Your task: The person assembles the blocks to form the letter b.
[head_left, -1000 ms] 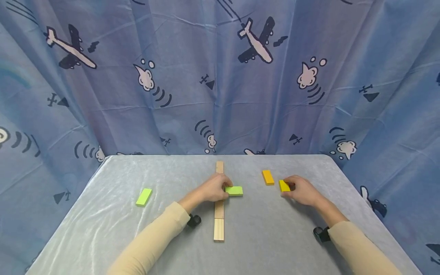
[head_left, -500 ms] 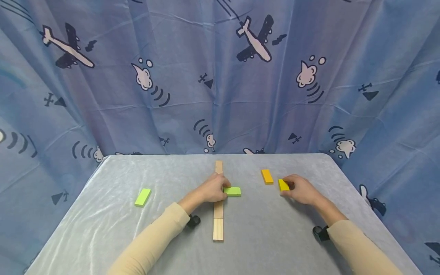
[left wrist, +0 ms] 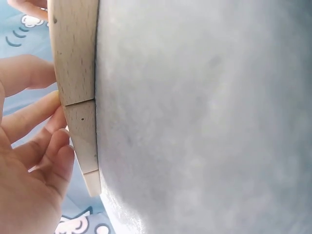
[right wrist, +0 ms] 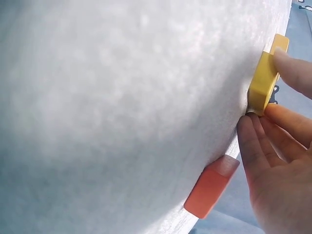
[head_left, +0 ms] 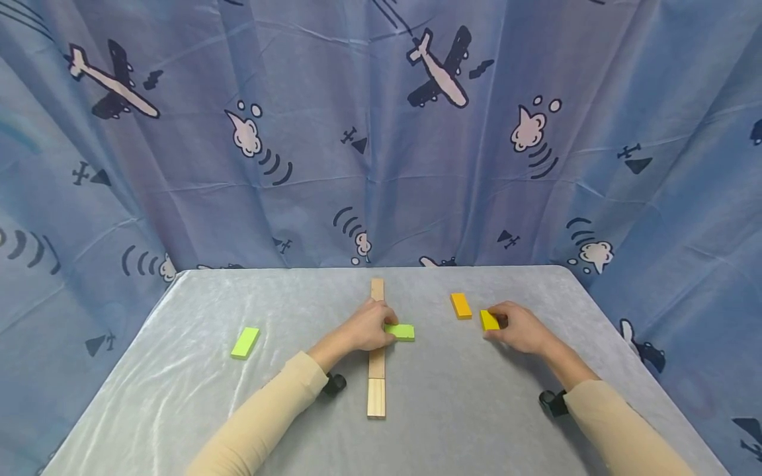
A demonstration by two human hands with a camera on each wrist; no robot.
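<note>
Thumb and fingers of my left hand [head_left: 369, 325] pinch the left end of a light-green block [head_left: 403, 332], just right of a straight row of wooden blocks [head_left: 376, 396]. The hand reaches across that row and hides its middle. In the left wrist view the fingers [left wrist: 29, 117] show behind the wooden row [left wrist: 78, 63]; the green block does not appear there. My right hand [head_left: 520, 327] holds a yellow block [right wrist: 263, 80] between thumb and fingers, at the table surface. An orange block [head_left: 461, 306] lies a little left of and beyond it.
Another light-green block [head_left: 245, 343] lies alone on the left side of the grey cloth-covered table [head_left: 458, 410]. A red-orange block [right wrist: 212, 187] sits near the right hand in the right wrist view. Behind the table hangs a blue curtain [head_left: 309, 132] with printed airplanes.
My left hand has brought the green block slightly left, closer to the wooden row. The right hand and yellow block stay in place; the head view has shifted a little.
</note>
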